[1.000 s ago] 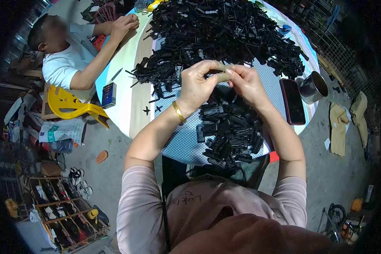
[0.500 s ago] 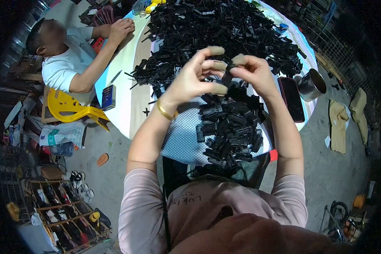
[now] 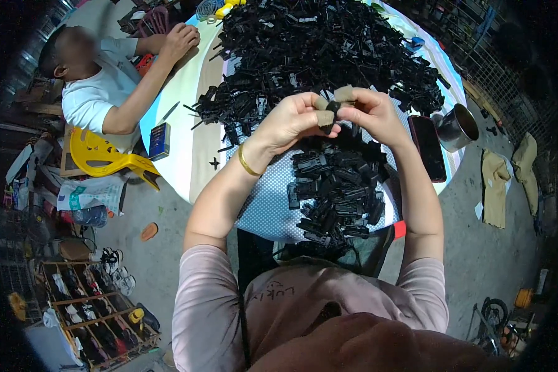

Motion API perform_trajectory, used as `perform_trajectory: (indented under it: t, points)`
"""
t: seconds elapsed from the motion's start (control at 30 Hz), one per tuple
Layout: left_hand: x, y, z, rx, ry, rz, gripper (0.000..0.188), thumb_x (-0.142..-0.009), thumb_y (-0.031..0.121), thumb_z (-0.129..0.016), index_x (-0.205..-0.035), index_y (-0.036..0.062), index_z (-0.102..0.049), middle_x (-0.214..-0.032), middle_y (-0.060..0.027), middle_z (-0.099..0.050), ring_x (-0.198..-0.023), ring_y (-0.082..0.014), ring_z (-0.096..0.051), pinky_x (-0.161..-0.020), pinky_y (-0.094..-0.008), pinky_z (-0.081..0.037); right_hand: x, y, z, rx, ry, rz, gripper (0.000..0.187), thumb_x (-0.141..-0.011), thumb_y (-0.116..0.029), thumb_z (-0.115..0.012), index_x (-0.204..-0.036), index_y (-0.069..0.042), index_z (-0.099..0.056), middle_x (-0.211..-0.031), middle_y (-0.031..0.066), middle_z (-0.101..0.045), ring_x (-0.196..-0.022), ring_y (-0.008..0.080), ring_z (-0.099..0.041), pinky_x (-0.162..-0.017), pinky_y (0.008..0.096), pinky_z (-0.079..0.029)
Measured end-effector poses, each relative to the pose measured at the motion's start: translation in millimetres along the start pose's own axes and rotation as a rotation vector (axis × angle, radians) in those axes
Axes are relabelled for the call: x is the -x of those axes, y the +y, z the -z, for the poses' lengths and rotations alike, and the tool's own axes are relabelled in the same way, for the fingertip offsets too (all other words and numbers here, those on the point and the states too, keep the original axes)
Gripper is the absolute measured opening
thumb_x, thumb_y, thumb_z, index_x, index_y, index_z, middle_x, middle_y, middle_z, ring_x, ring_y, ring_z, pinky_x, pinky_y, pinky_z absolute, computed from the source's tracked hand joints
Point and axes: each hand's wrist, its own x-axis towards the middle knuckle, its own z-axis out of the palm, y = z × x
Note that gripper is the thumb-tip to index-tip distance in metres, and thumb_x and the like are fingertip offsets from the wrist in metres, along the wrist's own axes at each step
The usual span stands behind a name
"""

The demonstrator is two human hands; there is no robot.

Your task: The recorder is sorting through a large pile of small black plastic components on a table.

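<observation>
Both my hands meet above the near side of the table, pinching one small black plastic part between them. My left hand is closed on it, with tan covers on the thumb and fingertips and a gold bangle at the wrist. From the other side my right hand grips the same part with covered fingertips. Fingers hide most of its shape. Just below lies a smaller heap of black plastic parts near the table's edge. Beyond my hands spreads a large pile of similar black parts.
A phone and a metal cup stand right of my right forearm. At the left, a co-worker rests their hands on the table near a dark blue box and a pen-like tool. A yellow stool is below.
My left hand's spread fingers have closed in around the black part. Both hands have come together slightly lower. The co-worker's hands have barely moved.
</observation>
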Motion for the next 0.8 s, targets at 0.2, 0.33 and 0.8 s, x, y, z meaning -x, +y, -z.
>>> perform_trajectory:
  t: [0.2,0.33,0.8]
  points:
    - [-3.0,-6.9,-6.8,-0.353,0.207,-0.291,0.025,-0.078,0.002,-0.055,-0.101,-0.0048,-0.049,-0.084,-0.0074,-0.058,-0.072,-0.0109,-0.057,-0.065,-0.0211,-0.048,-0.7,1.6,-15.8,-0.032,0.211,-0.084,0.019,-0.086,-0.020,-0.051,-0.094,-0.003,-0.055,-0.068,-0.0052,-0.047,-0.056,0.0015,-0.039,-0.048,0.0168,-0.031]
    - [-2.4,-8.4,-10.1,-0.538,0.315,-0.373,0.031,-0.076,-0.001,-0.057,-0.106,-0.0034,-0.053,-0.091,-0.0071,-0.058,-0.076,-0.0095,-0.056,-0.068,-0.0201,-0.046,1.7,3.0,-14.6,0.080,0.264,-0.034,0.019,-0.086,-0.022,-0.050,-0.082,-0.004,-0.053,-0.065,-0.0056,-0.046,-0.054,0.0012,-0.037,-0.047,0.0172,-0.029]
    - [3.1,-8.0,-12.7,-0.797,0.387,-0.483,0.026,-0.076,0.000,-0.061,-0.100,-0.0043,-0.056,-0.094,-0.0049,-0.055,-0.084,-0.0110,-0.055,-0.073,-0.0211,-0.046,4.6,-0.3,-28.1,0.084,0.192,-0.032,0.019,-0.087,-0.018,-0.049,-0.080,-0.001,-0.055,-0.064,-0.0019,-0.051,-0.058,0.0037,-0.045,-0.052,0.0178,-0.035]
